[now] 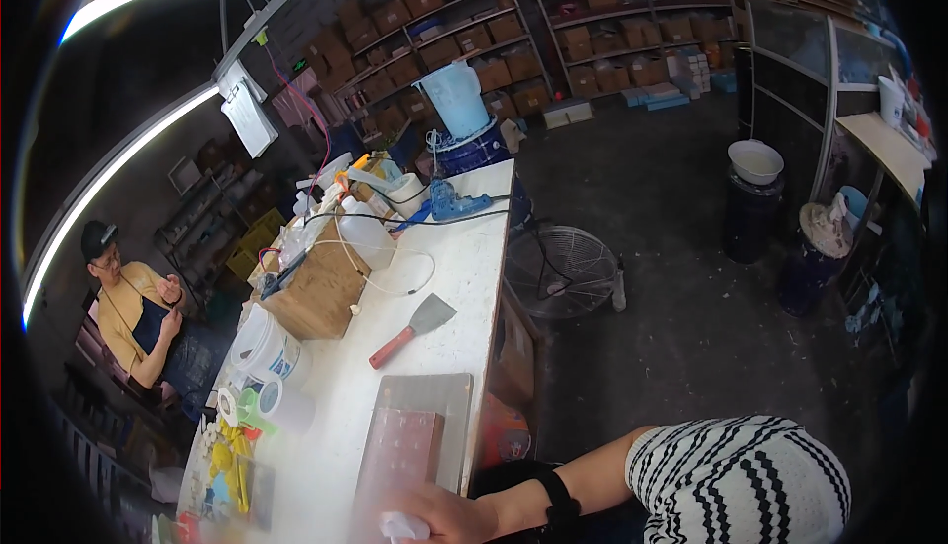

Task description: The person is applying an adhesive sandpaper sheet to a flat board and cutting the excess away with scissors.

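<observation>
From the lower right my right hand [444,512] reaches in, with a dark band on its wrist. Its fingers are closed round a crumpled white wad [403,526]; blur hides whether it is paper or cloth. Just beyond the hand lies a reddish-brown slab [420,442] with faint square markings. Beneath that slab is a flat grey board [449,396] on the white table [336,371]. Farther up the table rests a scraper [413,331] with a red handle and a wide metal blade. My left hand is out of view.
Left on the table stand a white bucket [267,347], a tape roll [284,406] and a cardboard box [321,292]. A blue power tool [459,202] with cables lies at the far end. A floor fan [563,272] stands right of the table; a person [138,317] is at left.
</observation>
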`<state>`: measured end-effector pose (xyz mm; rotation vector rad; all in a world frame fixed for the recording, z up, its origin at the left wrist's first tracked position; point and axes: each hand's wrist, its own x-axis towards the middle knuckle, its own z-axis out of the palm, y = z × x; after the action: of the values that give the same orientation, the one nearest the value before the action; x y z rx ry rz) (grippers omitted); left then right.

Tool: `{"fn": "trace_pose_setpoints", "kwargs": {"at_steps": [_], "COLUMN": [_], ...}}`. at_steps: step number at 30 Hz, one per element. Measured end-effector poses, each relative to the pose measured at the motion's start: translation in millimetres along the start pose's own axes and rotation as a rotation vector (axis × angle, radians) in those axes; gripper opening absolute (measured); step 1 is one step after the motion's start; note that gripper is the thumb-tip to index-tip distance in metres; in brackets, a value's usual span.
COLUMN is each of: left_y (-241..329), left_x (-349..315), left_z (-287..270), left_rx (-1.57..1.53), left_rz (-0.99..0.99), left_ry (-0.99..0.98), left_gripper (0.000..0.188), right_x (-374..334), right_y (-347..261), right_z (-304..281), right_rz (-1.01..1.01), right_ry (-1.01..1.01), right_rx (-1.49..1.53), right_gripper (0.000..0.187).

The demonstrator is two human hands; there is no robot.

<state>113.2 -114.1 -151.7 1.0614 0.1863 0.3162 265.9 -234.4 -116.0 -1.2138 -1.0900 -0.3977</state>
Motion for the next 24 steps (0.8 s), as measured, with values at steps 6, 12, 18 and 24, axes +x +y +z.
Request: {"fn": "trace_pose_setpoints", "kwargs": {"at_steps": [6,12,18,24], "left_y": [-10,-16,-10,1], "left_x": [4,-7,-6,-1], "left_z": [5,0,-2,8], "left_rx": [0.24,-0.059,0.007,0.264], "left_rz": [-0.29,-0.017,0.124,-0.039], "left_ry": [-0.598,-0.1,-0.169,0.008], "left_gripper": [0.073,0.089,0.089,0.069], "right_x": [-6,-27,-31,-44], "right_y": [-6,-27,-24,-22], "right_z": [20,29,27,31], "right_rz": [0.132,0.295,0.006,-0.097], "right_ry": [0.278,0.055,-0.254,-0.424], "right_rx": [0.274,0.412,-0.141,-0.427], "right_gripper": [0.035,0.034,0.038,0.054]}}
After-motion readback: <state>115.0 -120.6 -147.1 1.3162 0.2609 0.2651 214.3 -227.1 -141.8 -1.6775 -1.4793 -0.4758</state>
